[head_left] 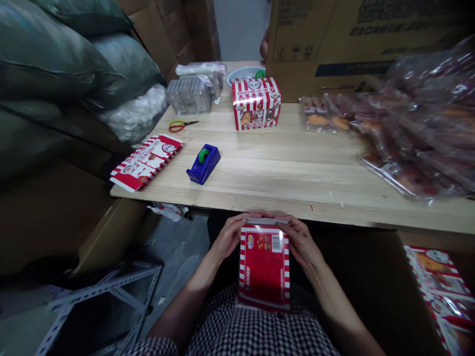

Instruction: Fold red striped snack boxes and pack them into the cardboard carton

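A red-and-white striped box (264, 269) rests upright against my lap, its printed back with a barcode facing up. My left hand (230, 235) grips its far left corner, and my right hand (299, 237) grips the far right corner. Both sets of fingers bend round the white flap (265, 221) along the far edge; some fingertips are hidden behind it. On the table ahead of my hands stands a blue tape dispenser (204, 164) with a green roll. A flat striped carton (146, 162) lies at the table's left edge.
Scissors (182, 125), clear plastic packs (189, 95), a bowl (245, 74) and a folded striped box (257, 104) sit toward the back. Bagged toy food (415, 133) heaps up at right before a large cardboard box (356, 44). Printed packages (441, 291) lie lower right.
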Demonstrator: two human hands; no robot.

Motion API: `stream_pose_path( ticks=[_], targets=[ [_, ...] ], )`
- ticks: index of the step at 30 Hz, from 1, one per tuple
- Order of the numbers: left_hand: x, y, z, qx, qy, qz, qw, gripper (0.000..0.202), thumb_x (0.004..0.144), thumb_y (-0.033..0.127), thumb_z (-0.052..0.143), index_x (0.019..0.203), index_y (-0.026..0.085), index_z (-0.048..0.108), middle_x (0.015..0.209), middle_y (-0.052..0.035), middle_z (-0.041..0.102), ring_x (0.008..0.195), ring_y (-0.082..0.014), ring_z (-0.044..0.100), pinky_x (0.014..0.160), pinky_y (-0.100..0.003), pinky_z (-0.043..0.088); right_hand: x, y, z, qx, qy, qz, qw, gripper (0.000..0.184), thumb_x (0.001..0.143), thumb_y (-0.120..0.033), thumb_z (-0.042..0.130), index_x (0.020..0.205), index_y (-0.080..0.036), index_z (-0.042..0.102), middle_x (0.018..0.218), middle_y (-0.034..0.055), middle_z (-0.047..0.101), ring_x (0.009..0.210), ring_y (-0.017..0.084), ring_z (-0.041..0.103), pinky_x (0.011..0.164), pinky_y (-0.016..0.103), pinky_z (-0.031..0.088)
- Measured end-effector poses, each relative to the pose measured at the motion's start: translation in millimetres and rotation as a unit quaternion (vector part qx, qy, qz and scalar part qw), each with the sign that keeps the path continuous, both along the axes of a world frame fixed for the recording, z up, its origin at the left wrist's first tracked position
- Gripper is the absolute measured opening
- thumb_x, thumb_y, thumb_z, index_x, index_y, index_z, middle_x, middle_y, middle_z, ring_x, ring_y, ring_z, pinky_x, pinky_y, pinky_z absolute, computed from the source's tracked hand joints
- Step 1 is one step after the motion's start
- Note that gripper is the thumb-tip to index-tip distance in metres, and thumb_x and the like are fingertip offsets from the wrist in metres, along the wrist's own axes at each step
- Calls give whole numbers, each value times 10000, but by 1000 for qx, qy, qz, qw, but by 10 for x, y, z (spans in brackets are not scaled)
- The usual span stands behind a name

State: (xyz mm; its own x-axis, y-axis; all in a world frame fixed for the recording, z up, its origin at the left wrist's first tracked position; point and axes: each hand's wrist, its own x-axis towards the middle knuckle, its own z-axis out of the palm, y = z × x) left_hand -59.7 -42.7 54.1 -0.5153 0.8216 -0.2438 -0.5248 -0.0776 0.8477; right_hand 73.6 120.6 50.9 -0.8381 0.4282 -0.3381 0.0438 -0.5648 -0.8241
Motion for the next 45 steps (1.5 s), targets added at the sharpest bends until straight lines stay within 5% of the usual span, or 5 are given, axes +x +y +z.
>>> stream_pose_path(
  ticks=[5, 15, 27, 40, 45],
  targets=[
    [-19, -25, -18, -21, 156, -27, 987, 241, 913, 288, 637, 1087, 196, 776, 1309, -122, 678, 1277, -284, 585, 1090, -415, 421, 121, 16, 57, 35, 2, 19, 999, 151, 827, -365, 780, 933, -257, 765, 1197, 67, 735, 1155, 255, 657, 1033, 428, 477],
    [-162, 22, 187, -53, 148, -112, 981, 316, 957, 392, 565, 1072, 188, 777, 1372, -123, 635, 1251, -291, 600, 1033, -407, 456, 84, 292, 232, 86, -19, 158, 983, 200, 842, -393, 757, 980, -251, 730, 1216, 52, 725, 1078, 219, 678, 950, 388, 516],
    [-279, 84, 224, -138, 223, -115, 958, 338, 900, 457, 631, 988, 170, 788, 864, -82, 770, 783, -222, 702, 703, -310, 524, 14, 321, 212, 90, -44, 166, 981, 287, 832, -477, 746, 1033, -275, 782, 945, 35, 789, 821, 191, 723, 786, 339, 552],
    [-238, 49, 280, -166, 323, -120, 924, 344, 941, 426, 568, 996, 183, 803, 850, -66, 782, 742, -218, 689, 659, -292, 508, -2, 350, 183, 103, -51, 196, 974, 288, 844, -477, 729, 1034, -266, 784, 935, 36, 787, 812, 208, 726, 759, 351, 558],
    [-213, -70, 423, -137, 404, -136, 894, 349, 992, 344, 494, 1251, 248, 708, 1136, -66, 766, 981, -238, 717, 852, -331, 530, 83, 316, 210, 111, -45, 198, 973, 298, 876, -465, 700, 1109, -292, 769, 1044, 40, 782, 939, 231, 725, 880, 395, 552]
  ],
)
